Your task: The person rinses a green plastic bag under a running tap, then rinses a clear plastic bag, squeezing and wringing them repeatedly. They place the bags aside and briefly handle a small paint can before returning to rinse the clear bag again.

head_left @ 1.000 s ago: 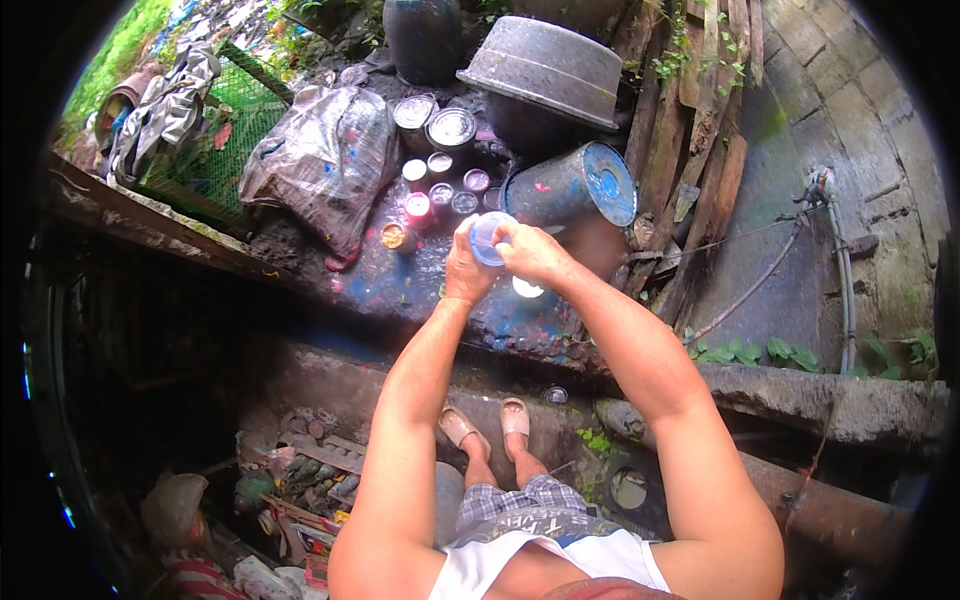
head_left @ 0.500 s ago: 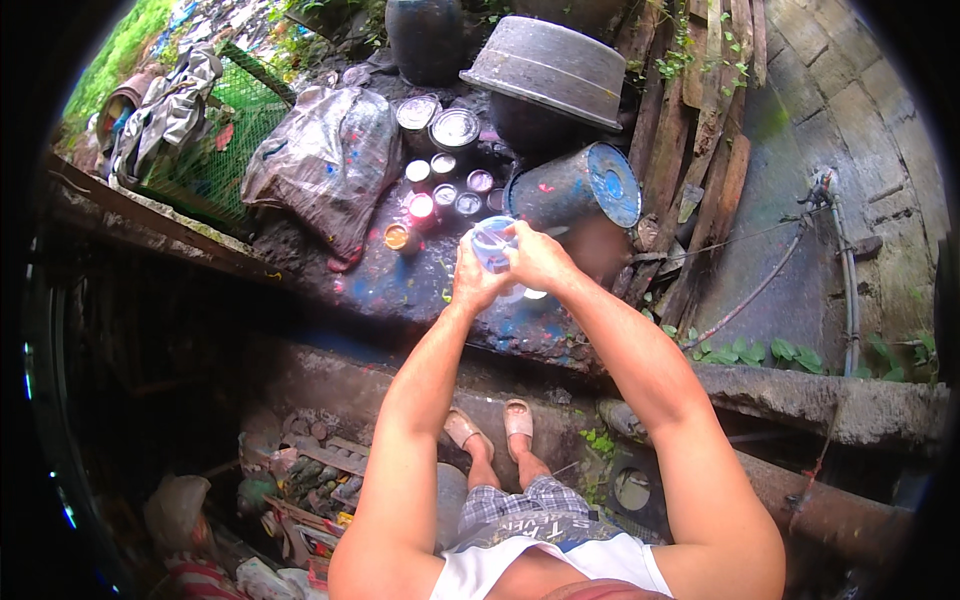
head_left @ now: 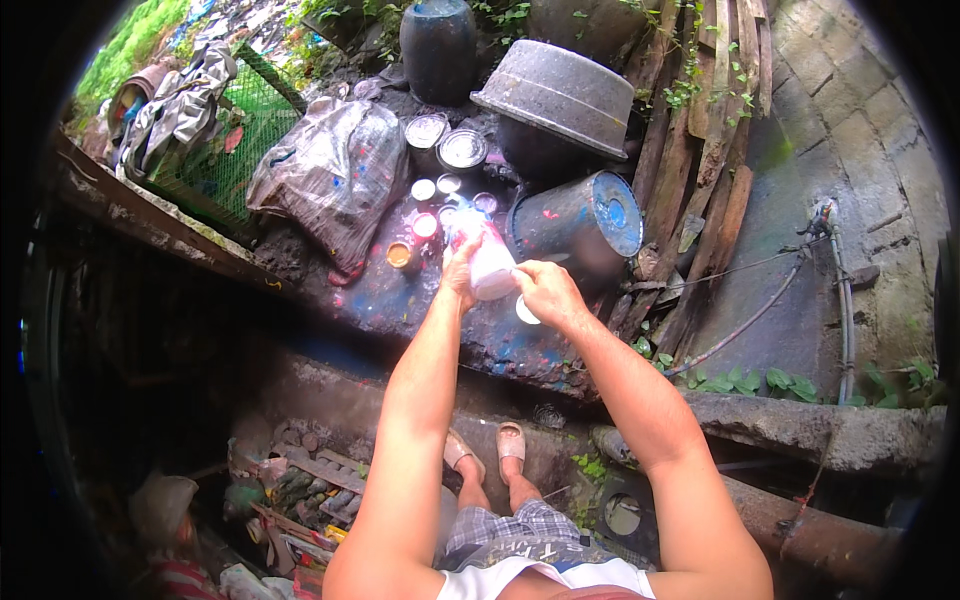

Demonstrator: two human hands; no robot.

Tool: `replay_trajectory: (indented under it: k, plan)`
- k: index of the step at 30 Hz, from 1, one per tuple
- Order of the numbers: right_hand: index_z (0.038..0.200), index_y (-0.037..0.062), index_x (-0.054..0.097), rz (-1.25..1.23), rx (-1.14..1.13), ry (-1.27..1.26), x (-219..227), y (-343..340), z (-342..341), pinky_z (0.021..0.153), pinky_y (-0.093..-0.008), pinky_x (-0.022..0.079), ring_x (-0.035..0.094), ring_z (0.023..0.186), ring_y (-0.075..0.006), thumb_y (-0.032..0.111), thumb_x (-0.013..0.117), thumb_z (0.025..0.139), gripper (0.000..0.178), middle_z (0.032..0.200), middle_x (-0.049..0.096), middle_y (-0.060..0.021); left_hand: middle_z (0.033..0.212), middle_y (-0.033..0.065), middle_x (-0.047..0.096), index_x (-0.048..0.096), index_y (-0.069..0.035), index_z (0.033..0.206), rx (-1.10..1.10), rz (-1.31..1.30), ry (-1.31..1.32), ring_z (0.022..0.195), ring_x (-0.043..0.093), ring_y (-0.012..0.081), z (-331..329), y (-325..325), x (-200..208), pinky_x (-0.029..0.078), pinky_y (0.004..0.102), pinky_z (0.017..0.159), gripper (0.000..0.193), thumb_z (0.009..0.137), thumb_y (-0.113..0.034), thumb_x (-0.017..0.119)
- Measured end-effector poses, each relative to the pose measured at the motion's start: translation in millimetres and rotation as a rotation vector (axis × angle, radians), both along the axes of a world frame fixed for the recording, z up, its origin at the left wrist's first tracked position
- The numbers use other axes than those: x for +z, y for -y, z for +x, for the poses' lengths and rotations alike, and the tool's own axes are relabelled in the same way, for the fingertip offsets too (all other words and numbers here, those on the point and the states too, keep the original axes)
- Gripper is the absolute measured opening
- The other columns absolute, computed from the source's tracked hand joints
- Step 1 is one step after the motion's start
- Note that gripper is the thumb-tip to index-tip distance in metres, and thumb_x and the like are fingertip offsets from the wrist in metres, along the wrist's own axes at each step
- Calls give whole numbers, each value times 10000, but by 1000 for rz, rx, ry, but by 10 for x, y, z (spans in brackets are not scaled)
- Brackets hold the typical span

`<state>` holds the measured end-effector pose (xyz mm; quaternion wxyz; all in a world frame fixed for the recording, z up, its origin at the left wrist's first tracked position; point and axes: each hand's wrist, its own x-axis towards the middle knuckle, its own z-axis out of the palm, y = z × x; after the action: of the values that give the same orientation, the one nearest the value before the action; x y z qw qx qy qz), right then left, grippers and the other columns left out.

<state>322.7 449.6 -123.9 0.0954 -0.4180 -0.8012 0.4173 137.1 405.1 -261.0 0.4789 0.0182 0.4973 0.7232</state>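
Observation:
A pale, whitish plastic container point(head_left: 492, 268) with pink-red smears is tilted over the paint-spattered slab point(head_left: 375, 300). My left hand point(head_left: 461, 268) is closed round its far left side. With bent fingers, my right hand point(head_left: 550, 292) pinches at its near right edge. Glare washes out the container's far end, so its mouth cannot be made out. Just below my right hand lies a white disc point(head_left: 527, 311). Open paint pots stand beyond my left hand, among them an orange one point(head_left: 399, 255), a pink one point(head_left: 425, 226) and a white one point(head_left: 423, 189).
Two larger cans point(head_left: 462, 150) stand behind the pots. A stained plastic sack point(head_left: 335, 185) lies left. A blue-stained bucket point(head_left: 570, 215) rests on its side at right, below a grey basin point(head_left: 560, 95). Old planks point(head_left: 690, 190) and a hose point(head_left: 745, 330) lie farther right.
Both hands were round a clear plastic cup. Now the left hand holds the whitish container farther left and the right hand has shifted lower. The whole view has moved slightly.

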Motion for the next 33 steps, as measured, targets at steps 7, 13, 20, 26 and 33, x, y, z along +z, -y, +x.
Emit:
replay_trajectory:
  k: [7, 13, 20, 26, 33]
  plan:
    - [1364, 117, 718, 119, -50, -208, -57, -23, 34, 967, -488, 571, 753, 1105, -398, 274, 590, 1006, 411, 1105, 782, -249, 1276, 163, 743, 619, -21, 1418, -248, 244, 285, 1147, 734, 336, -90, 310, 264, 568, 508, 1064, 623, 899, -353, 711]
    - [1254, 108, 692, -97, -123, -153, -12, -54, -22, 778, -464, 558, 733, 763, -309, 189, 625, 991, 283, 781, 731, -137, 1371, 168, 708, 560, -34, 1496, -151, 173, 257, 1232, 702, 324, -30, 302, 301, 534, 509, 1112, 684, 944, -427, 659]
    - [1181, 76, 655, -226, -131, -183, -72, -59, 36, 620, -307, 496, 588, 638, -90, 115, 639, 1038, 149, 697, 616, 6, 1369, 145, 702, 545, -63, 1504, -281, 238, 303, 1191, 716, 317, -112, 412, 77, 550, 520, 1080, 694, 947, -428, 741]
    - [1181, 89, 675, -186, -133, -196, -158, -96, 108, 668, -373, 511, 645, 664, -165, 153, 664, 1007, 186, 708, 653, -56, 1255, 106, 714, 577, -67, 1453, -317, -14, -112, 1150, 703, 231, 51, 285, 254, 602, 443, 985, 777, 780, -243, 922]
    - [1220, 66, 653, -224, -114, -109, 22, -213, 146, 616, -315, 501, 598, 651, -98, 122, 658, 1048, 180, 765, 653, -17, 1436, 213, 573, 407, -128, 1566, -248, -232, -1240, 1360, 566, 407, 104, 362, 168, 481, 489, 1158, 1047, 677, -168, 960]
